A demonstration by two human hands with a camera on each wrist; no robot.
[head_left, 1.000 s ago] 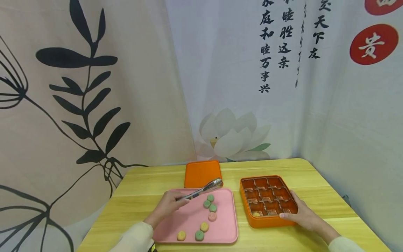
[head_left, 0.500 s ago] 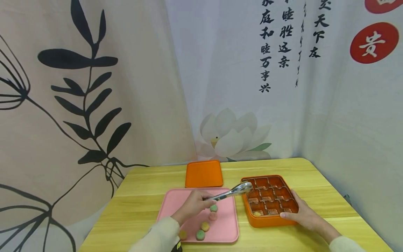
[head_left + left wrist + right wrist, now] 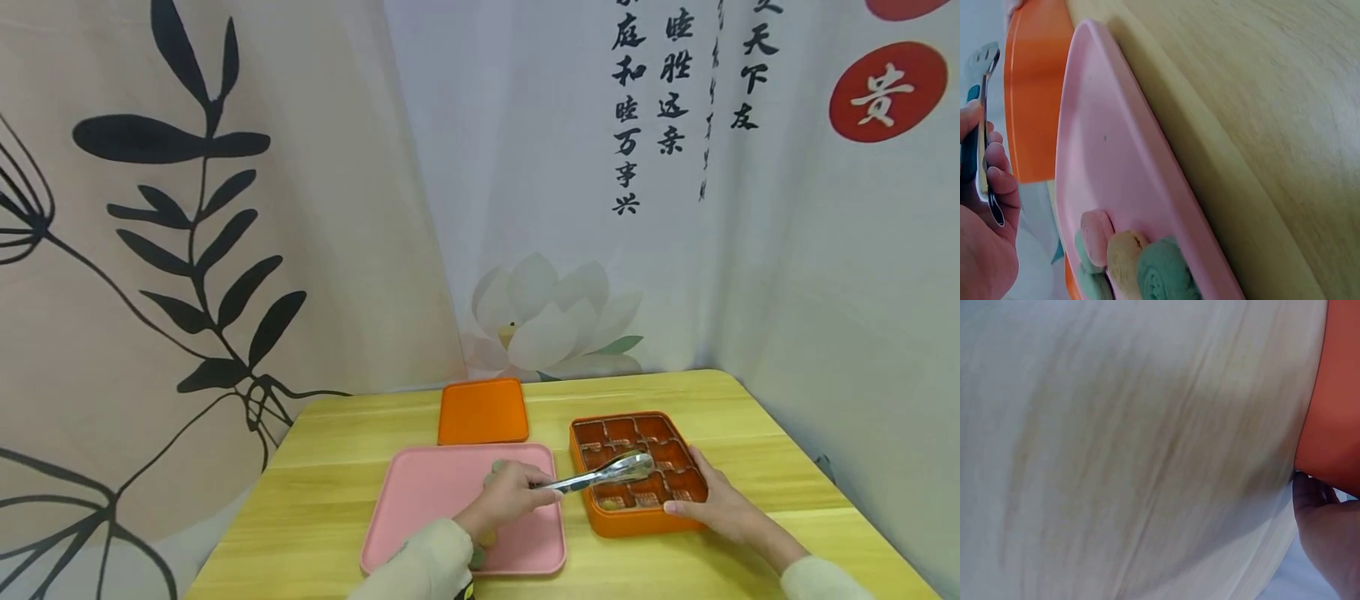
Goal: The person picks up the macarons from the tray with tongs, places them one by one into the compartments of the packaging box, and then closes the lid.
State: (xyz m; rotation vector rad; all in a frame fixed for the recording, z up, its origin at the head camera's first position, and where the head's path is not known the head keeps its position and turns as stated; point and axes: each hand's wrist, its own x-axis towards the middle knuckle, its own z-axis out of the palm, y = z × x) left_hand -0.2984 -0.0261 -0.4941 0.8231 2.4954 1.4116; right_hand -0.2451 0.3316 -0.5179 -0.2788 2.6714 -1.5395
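Observation:
My left hand [image 3: 506, 500] grips metal tongs [image 3: 592, 481], whose tips hang over the middle and right compartments of an orange box [image 3: 637, 525]. No piece shows between the tips in the left wrist view. The box has a divided insert; a yellow pastry [image 3: 611, 503] sits in its front left compartment. My right hand [image 3: 727, 510] holds the box at its front right corner, thumb on the front rim. Behind the left hand lies a pink tray [image 3: 431, 492]. On it are several small round pastries: a pink one [image 3: 1096, 231], a yellow one [image 3: 1125, 262] and a green one [image 3: 1166, 272] among them.
A flat orange lid [image 3: 482, 412] lies behind the tray on the wood-grain table [image 3: 330, 467]. A printed curtain [image 3: 360, 208] hangs behind the table's back edge. The left forearm and sleeve [image 3: 420, 562] cover part of the tray's front.
My left hand has moved right with the tongs, from above the tray until their tips are over the box. The right hand keeps its hold on the box.

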